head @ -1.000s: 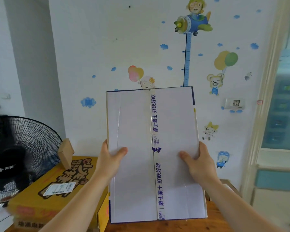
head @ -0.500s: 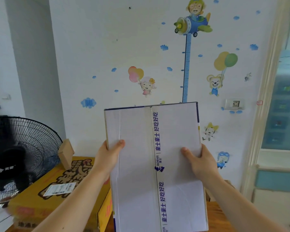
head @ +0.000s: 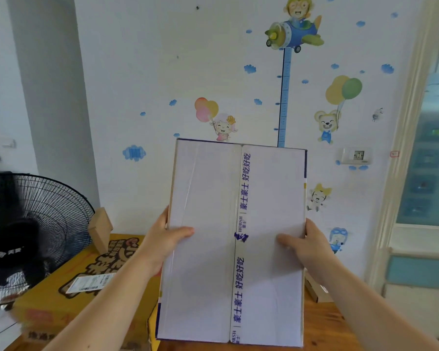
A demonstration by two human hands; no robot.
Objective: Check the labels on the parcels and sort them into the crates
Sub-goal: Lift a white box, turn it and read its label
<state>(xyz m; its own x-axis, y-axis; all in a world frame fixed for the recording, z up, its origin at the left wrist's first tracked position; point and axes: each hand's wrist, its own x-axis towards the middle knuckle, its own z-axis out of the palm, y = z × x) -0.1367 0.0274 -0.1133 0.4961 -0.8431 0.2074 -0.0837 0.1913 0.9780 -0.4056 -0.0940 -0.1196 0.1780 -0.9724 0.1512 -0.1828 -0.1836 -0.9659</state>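
The wooden bench (head: 323,323) showed only as a brown strip at the lower right, below a white parcel (head: 205,249) that hid most of it. Behind stood a pale wall (head: 137,59) covered with cartoon stickers: a blue height chart (head: 284,97) topped by a figure in a small plane, scattered blue clouds, and two bunches of balloons. A single wall socket (head: 356,155) sat to the right of the chart, and a pale-framed glazed door (head: 428,173) closed off the right edge of the room. At the left a dark fan (head: 48,211) stood by the wall with something black in front of it, too blurred to name.

One white parcel was held upright in the air at the centre, its broad face turned towards the camera and tilted slightly. One strip of printed tape (head: 241,274) ran down its middle seam. Two hands held it: the left hand (head: 162,241) gripped the left edge with the thumb laid across the front, and the right hand (head: 308,247) gripped the right edge in the same way. The fingers behind the parcel were hidden.

To the left of the parcel lay one yellow carton (head: 58,297) with one shipping label (head: 89,283) on its top. The edge of a second yellow carton (head: 36,334) showed beneath it. One small brown box (head: 100,229) stood tilted at the far end of the upper carton. At the parcel's right edge, one flat brown piece of cardboard (head: 314,291) lay on the bench.
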